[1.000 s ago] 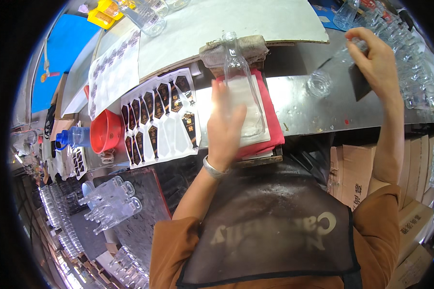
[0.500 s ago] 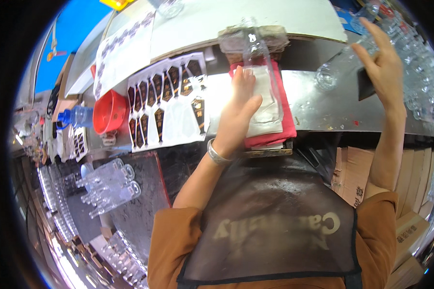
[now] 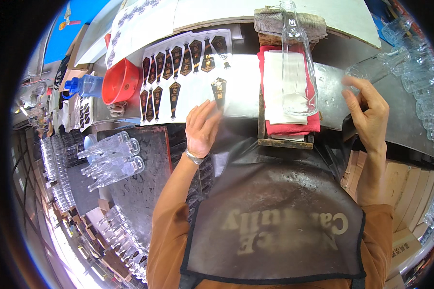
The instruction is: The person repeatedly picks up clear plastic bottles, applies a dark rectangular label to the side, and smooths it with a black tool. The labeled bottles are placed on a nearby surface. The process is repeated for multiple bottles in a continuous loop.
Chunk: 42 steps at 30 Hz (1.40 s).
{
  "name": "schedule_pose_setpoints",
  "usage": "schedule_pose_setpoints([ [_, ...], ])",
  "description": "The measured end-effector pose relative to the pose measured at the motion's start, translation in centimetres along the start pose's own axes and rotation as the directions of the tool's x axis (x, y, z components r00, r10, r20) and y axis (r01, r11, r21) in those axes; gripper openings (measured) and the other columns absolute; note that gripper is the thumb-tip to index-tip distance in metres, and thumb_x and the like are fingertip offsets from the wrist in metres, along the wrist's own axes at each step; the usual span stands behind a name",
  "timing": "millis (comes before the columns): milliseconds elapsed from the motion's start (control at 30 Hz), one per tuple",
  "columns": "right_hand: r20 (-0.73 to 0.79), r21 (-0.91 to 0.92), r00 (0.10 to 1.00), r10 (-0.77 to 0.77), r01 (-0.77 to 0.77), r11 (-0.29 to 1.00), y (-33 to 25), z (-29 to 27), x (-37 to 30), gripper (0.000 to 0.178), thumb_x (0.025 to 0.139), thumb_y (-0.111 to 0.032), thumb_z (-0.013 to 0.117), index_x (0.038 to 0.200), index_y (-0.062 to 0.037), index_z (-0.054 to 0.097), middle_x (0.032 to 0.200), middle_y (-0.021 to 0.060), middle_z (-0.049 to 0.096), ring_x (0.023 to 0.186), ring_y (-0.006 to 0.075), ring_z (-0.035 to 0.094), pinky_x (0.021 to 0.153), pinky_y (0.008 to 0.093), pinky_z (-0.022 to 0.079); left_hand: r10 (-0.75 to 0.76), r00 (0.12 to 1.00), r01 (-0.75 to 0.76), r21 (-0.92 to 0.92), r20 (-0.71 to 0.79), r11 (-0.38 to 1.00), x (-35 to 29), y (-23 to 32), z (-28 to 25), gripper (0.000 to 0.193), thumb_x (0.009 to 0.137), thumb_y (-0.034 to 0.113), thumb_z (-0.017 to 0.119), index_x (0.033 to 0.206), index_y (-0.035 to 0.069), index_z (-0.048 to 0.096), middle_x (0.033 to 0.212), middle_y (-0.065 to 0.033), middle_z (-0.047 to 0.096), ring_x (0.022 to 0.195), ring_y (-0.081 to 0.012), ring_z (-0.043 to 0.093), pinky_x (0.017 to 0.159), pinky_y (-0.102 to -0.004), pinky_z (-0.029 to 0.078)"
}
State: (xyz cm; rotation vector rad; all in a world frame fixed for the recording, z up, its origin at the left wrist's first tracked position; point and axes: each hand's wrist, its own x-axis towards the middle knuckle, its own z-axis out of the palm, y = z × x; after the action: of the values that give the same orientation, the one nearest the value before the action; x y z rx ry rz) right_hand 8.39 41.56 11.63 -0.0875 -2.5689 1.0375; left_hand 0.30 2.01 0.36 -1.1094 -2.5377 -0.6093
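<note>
A clear glass bottle [image 3: 296, 67] lies on a white cloth [image 3: 274, 91] over a red cloth [image 3: 312, 126]. Its neck rests across a folded grey cloth [image 3: 265, 24] at the far end. Under the cloths is a small wooden stand [image 3: 285, 143]. My left hand [image 3: 202, 126] is at the near edge of a sheet of dark coffin-shaped labels [image 3: 193, 91]; its fingers are stretched out and hold nothing. Right of the bottle, my right hand [image 3: 369, 113] grips a black flat piece [image 3: 348, 127], mostly hidden by the hand, with thumb and forefinger bent.
Left of the labels are a red bowl [image 3: 121, 82] and a blue-capped jug [image 3: 84, 86]. Several clear bottles [image 3: 113, 159] lie on a dark board at the left. More bottles [image 3: 414, 77] stand at the right, above cardboard boxes [image 3: 400, 185]. A white board [image 3: 212, 14] spans the back.
My left hand has left the bottle and moved left to the label sheet. My right hand has come down and nearer with the black piece. The bottle now lies lower on the cloths.
</note>
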Motion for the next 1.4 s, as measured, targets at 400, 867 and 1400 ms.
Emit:
schedule_pose_setpoints([
  [400, 0.25, 0.037, 0.967, -0.049, 0.041, 0.998, -1.6, 3.6, -2.0, 0.075, 0.078, -0.015, 0.081, 0.142, -0.0005, 0.046, 0.123, 0.0164, 0.063, 0.075, 0.0252, 0.059, 0.065, 0.035, 0.051, -0.554, 0.763, 0.539, -0.801, 0.333, 0.26, 6.9, 6.2, -5.0, 0.014, 0.098, 0.008, 0.063, 0.102, -0.002, 0.071, 0.127, -0.0095, 0.067, 0.111, -0.0126, 0.06, 0.096, -0.0274, 0.047],
  [867, -0.205, 0.065, 0.946, -0.25, 0.268, 0.961, -5.8, 2.7, 1.6, 0.04, 0.076, -0.004, 0.081, 0.112, -0.0048, 0.065, 0.125, 0.0115, 0.063, 0.056, 0.0096, 0.053, 0.05, 0.0245, 0.046, 0.005, 1.0, 0.024, -0.875, 0.03, 0.484, 15.1, 13.4, -5.1, 0.05, 0.104, 0.03, 0.045, 0.141, -0.003, 0.054, 0.161, -0.0317, 0.022, 0.15, -0.0397, 0.027, 0.119, -0.0453, 0.022],
  [1400, 0.276, 0.351, 0.961, -0.009, -0.093, 0.932, -0.4, 3.5, 7.9, 0.021, 0.089, -0.019, 0.074, 0.09, 0.0007, 0.065, 0.075, -0.0022, 0.061, 0.066, 0.0034, 0.052, 0.059, 0.0222, 0.043, -0.334, 0.927, 0.323, -0.817, 0.171, 0.477, 16.6, 12.1, 3.3, 0.092, 0.086, 0.015, 0.077, 0.155, -0.006, 0.019, 0.155, -0.0242, 0.035, 0.143, -0.0318, 0.039, 0.114, -0.0393, 0.035],
])
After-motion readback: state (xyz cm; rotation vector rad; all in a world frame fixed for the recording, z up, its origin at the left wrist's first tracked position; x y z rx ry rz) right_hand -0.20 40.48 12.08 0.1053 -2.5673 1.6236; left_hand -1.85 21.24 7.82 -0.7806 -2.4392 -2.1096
